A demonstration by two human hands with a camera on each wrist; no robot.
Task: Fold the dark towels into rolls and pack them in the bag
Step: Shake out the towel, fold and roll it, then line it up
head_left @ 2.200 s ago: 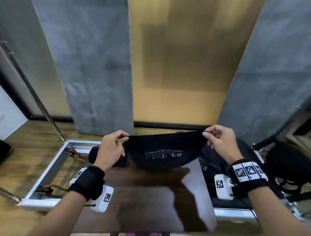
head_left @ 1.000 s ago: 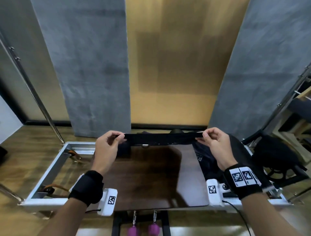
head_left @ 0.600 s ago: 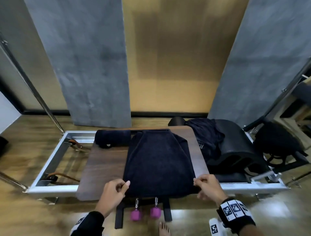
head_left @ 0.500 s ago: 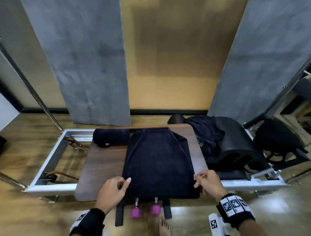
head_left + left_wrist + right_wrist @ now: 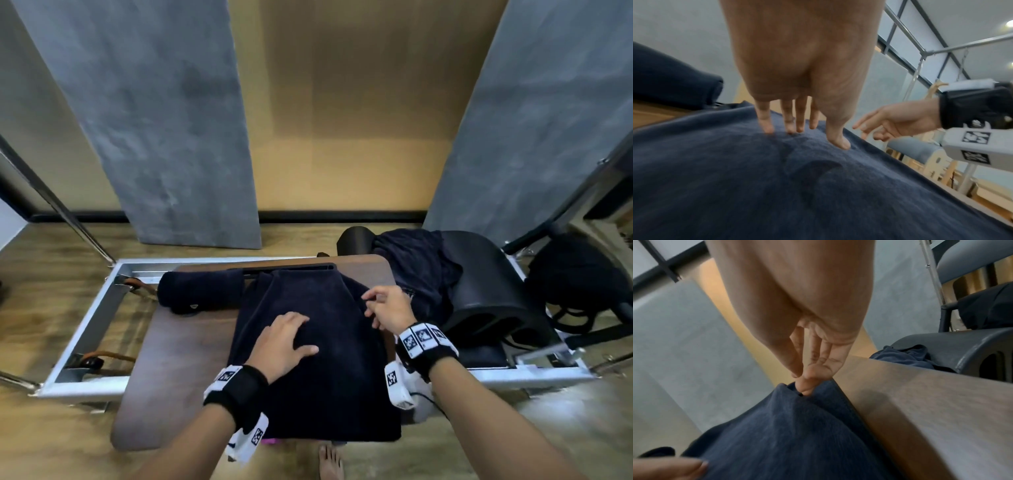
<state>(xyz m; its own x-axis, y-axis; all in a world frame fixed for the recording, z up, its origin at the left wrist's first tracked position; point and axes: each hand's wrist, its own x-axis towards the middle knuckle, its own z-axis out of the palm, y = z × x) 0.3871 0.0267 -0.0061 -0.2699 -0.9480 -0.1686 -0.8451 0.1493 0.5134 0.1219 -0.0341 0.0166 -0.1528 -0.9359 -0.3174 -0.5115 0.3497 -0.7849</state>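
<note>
Dark navy terry towel [image 5: 318,356] lies spread flat on the brown wooden tabletop [image 5: 178,359], its near edge overhanging at 6 o'clock. Left hand [image 5: 282,341] rests on the towel's middle, fingers [image 5: 764,120] straight and spread, pressing down. Right hand [image 5: 388,308] pinches the towel's edge at 2 o'clock, lifting a small peak. Rolled dark navy towel [image 5: 202,291] sits at 10 o'clock, just beside the flat one.

Matt terry towel [image 5: 318,359] on smooth wooden board [image 5: 178,370].
</note>
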